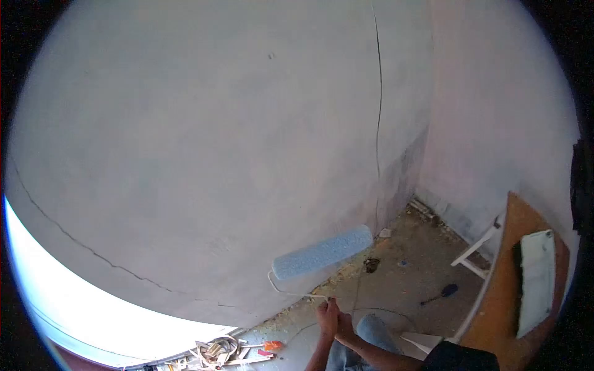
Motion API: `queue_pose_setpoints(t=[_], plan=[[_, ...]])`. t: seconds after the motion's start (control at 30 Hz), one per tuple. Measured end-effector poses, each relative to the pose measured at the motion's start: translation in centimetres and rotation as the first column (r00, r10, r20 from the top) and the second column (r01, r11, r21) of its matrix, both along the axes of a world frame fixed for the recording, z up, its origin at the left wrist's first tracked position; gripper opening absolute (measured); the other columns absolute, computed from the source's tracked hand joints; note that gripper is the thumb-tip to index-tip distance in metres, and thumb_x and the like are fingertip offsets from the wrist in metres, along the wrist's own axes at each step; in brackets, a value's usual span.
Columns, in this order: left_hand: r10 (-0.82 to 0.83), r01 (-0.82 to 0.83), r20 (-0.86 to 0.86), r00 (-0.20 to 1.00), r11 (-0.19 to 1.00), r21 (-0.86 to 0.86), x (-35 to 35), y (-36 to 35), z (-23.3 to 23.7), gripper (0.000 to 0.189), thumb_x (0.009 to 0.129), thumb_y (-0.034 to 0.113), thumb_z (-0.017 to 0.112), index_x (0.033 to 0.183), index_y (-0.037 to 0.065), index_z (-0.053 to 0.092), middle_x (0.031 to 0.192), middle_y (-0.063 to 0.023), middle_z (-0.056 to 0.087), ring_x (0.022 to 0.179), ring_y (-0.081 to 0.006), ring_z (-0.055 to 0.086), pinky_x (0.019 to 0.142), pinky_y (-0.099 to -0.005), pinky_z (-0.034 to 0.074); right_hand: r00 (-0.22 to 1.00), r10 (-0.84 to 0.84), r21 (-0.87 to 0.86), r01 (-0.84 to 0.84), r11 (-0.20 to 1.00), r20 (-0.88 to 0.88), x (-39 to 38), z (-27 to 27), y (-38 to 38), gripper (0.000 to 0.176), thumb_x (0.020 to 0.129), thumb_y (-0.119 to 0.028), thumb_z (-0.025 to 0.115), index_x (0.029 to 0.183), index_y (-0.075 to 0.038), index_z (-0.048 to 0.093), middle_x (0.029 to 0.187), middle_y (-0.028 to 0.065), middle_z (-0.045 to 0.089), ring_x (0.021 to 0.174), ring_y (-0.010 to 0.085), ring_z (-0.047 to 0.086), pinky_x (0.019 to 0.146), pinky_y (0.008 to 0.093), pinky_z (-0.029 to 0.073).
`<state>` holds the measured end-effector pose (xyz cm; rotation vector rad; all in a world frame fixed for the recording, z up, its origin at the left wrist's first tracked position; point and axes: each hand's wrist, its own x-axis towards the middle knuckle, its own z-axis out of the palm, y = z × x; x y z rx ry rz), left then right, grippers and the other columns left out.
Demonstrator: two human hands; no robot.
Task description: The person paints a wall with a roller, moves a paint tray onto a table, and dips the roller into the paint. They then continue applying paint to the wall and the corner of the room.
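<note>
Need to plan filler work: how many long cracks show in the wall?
2: a vertical crack near the room corner, and a slanting crack at left, above the bright opening. Fainter ones may be hidden.

Open reach: across the wall (204,130) above the paint roller (323,252) | Low, ahead: roller crosses the way | Right: wooden surface (531,215), white tray (537,281) on it, pale legs (475,250) beside | Floor (396,290): dark-handled tool (447,290) | Lower left: jumbled clutter (216,353)
</note>
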<state>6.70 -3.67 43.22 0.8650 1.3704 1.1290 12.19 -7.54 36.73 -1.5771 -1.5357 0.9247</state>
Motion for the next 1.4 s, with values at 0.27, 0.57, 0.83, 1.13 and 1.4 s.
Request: queue_pose_setpoints(t=[0.27, 0.57, 0.83, 1.13, 1.4], plan=[[-0.065, 0.070, -0.116, 0.991, 0.997, 0.038, -1.1, -5.6, 21.1, 0.039, 0.086, 0.025, 0.055, 0.055, 0.003, 0.045, 0.048, -0.0027, 0.046, 0.045, -0.0090, 0.045, 0.042, -0.0285, 0.035, 0.993, -0.067, -0.055, 0.062, 0.997, -0.094, 0.0, 20.9, -7.2, 0.025, 0.079, -0.025, 0.058, 0.083, 0.000, 0.056, 0.071, 0.0210, 0.060, 0.067, 0.0367, 0.060, 0.056, 0.0412, 0.045], [-0.141, 0.151, -0.094, 0.986, 0.982, 0.110, 2.2, -14.4, 23.5, 0.028, 0.082, 0.013, 0.057, 0.059, 0.002, 0.044, 0.050, -0.0055, 0.046, 0.044, -0.0105, 0.044, 0.041, -0.0310, 0.036, 0.982, 0.133, -0.023, -0.131, 0.991, 0.130, 4.2, 25.6, -16.5, 0.026, 0.079, -0.019, 0.055, 0.094, 0.002, 0.053, 0.075, 0.0202, 0.061, 0.070, 0.0386, 0.060, 0.061, 0.0443, 0.047], [-0.160, 0.200, -0.175, 0.971, 0.950, 0.239, 12.9, -23.3, 24.8, 0.025, 0.079, 0.007, 0.053, 0.057, 0.000, 0.046, 0.048, -0.0010, 0.046, 0.044, -0.0079, 0.043, 0.039, -0.0274, 0.033, 0.993, 0.012, -0.188, 0.010, 0.982, 0.115, 14.5, 28.8, -26.2, 0.036, 0.077, -0.022, 0.060, 0.102, 0.003, 0.051, 0.078, 0.0225, 0.061, 0.076, 0.0381, 0.061, 0.066, 0.0455, 0.048], [-0.154, 0.143, 0.179, 0.972, 0.987, 0.072, 30.3, -34.5, 22.0, 0.022, 0.081, 0.009, 0.053, 0.061, 0.002, 0.045, 0.050, -0.0003, 0.044, 0.041, -0.0082, 0.042, 0.037, -0.0254, 0.032, 0.957, -0.266, -0.019, 0.270, 0.963, 0.116, 40.7, 27.3, -39.5, 0.041, 0.076, -0.023, 0.067, 0.107, 0.000, 0.053, 0.103, 0.0147, 0.056, 0.096, 0.0233, 0.054, 0.083, 0.0347, 0.043], [-0.192, 0.191, 0.086, 0.978, 0.981, 0.013, 35.9, -40.7, 20.3, 0.020, 0.081, 0.010, 0.052, 0.064, 0.004, 0.044, 0.051, -0.0008, 0.044, 0.041, -0.0096, 0.043, 0.038, -0.0254, 0.036, 0.405, -0.782, 0.157, 0.835, 0.527, 0.474, 64.3, 23.0, -48.5, 0.049, 0.088, -0.033, 0.051, 0.121, 0.003, 0.043, 0.113, 0.0259, 0.051, 0.106, 0.0370, 0.050, 0.090, 0.0407, 0.039]])
